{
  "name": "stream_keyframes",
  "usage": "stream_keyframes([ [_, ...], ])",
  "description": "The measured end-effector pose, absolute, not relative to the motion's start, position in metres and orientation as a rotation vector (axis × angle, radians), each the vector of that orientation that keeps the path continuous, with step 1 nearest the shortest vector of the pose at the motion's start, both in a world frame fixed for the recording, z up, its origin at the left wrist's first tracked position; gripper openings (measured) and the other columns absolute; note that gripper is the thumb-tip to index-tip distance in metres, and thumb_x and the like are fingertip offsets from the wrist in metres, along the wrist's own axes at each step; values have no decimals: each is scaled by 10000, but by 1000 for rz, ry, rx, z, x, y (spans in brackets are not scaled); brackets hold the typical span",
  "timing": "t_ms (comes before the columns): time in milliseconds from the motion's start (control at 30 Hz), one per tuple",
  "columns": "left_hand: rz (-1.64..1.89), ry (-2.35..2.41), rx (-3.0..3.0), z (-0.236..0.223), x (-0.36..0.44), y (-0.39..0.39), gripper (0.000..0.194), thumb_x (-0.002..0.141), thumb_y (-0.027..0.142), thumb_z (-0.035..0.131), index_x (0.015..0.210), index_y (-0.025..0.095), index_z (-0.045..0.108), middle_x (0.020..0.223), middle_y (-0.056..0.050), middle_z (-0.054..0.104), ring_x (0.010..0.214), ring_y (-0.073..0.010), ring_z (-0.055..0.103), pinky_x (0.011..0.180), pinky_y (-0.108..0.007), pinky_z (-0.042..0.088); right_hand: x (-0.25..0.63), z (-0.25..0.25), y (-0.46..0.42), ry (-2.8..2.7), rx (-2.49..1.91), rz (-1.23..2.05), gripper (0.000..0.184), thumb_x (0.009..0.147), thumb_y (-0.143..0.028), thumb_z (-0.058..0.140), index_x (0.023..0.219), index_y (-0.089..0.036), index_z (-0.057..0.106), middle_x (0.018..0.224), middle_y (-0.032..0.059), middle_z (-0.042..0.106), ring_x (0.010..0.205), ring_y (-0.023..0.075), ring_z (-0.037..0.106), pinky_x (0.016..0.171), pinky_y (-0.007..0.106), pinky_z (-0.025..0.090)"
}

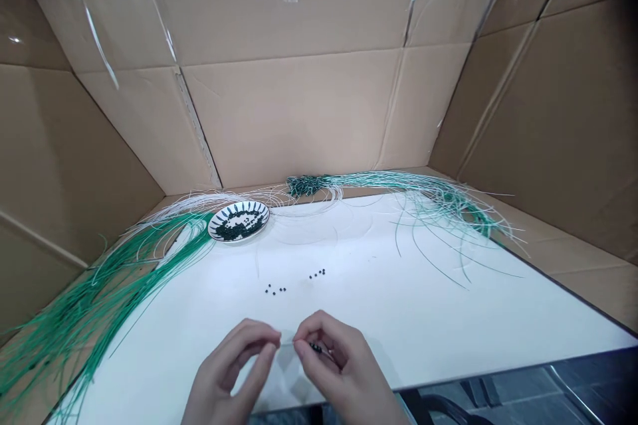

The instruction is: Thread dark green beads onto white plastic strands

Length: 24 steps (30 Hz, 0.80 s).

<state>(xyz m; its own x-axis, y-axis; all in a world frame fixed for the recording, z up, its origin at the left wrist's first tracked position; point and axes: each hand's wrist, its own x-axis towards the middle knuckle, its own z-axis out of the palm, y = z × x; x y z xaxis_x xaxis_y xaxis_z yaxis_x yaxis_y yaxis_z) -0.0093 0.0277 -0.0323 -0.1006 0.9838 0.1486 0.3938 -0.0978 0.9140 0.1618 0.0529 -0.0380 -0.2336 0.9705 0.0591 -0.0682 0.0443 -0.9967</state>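
Note:
Near the table's front edge, my left hand (226, 368) is closed in a pinch of thumb and forefinger. My right hand (349, 362) pinches too, its fingertips a short way to the right of the left ones. A thin pale strand (286, 344) spans the small gap between both pinches. A few dark beads (316, 347) show inside my right hand's curled fingers, seemingly on the strand. Beyond the hands, several loose dark beads (274, 290) lie on the white table (448, 319), with another small group of beads (318, 274) farther back to the right.
A striped oval dish (213, 231) with many dark beads stands at the back left. Long green strands (134, 279) spread along the left edge. A bundle of green and white strands (389, 179) lies across the back. Cardboard walls (299, 106) enclose the table.

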Motion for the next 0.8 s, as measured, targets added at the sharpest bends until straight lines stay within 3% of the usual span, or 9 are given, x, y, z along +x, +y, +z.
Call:
stream_keyframes([
  [33,1079,1657,1604,-36,-14,37,317,921,491,545,1018,243,716,1016,-63,734,957,-241,717,861,-310,574,163,-42,58,-1321,-1009,1351,191,847,-362,648,771,-190,618,690,-20,522,645,143,468,574,231,368],
  [100,978,1783,1673,-45,-21,60,461,886,479,579,1211,166,672,1210,-156,684,1093,-332,670,939,-465,551,167,-51,68,-1276,-1043,1311,211,863,-378,648,775,-196,589,707,-19,526,679,156,496,632,240,426],
  [200,881,1906,1792,-54,-24,92,374,834,267,633,1158,93,702,1185,-196,663,1197,-402,566,1040,-592,432,173,-61,77,-1238,-1081,1270,233,869,-390,650,765,-204,556,697,-28,491,682,162,490,655,247,450],
  [300,784,1930,1870,-57,-20,110,190,845,139,675,1029,138,723,1058,-95,692,1058,-299,635,959,-521,493,174,-66,79,-1217,-1081,1272,238,859,-398,653,758,-206,554,690,-30,478,669,163,488,639,249,456],
  [400,738,1912,1893,-55,-14,114,105,917,157,665,1014,165,703,948,-19,702,877,-205,679,846,-429,546,172,-66,77,-1210,-1055,1294,233,846,-395,659,757,-202,563,685,-27,485,655,160,485,624,249,457],
  [800,623,1965,1908,-44,-26,110,119,893,133,689,1006,163,717,884,-3,695,795,-189,665,801,-402,545,175,-64,74,-1162,-996,1378,191,817,-346,677,752,-205,567,677,-32,496,643,150,484,602,232,442],
])
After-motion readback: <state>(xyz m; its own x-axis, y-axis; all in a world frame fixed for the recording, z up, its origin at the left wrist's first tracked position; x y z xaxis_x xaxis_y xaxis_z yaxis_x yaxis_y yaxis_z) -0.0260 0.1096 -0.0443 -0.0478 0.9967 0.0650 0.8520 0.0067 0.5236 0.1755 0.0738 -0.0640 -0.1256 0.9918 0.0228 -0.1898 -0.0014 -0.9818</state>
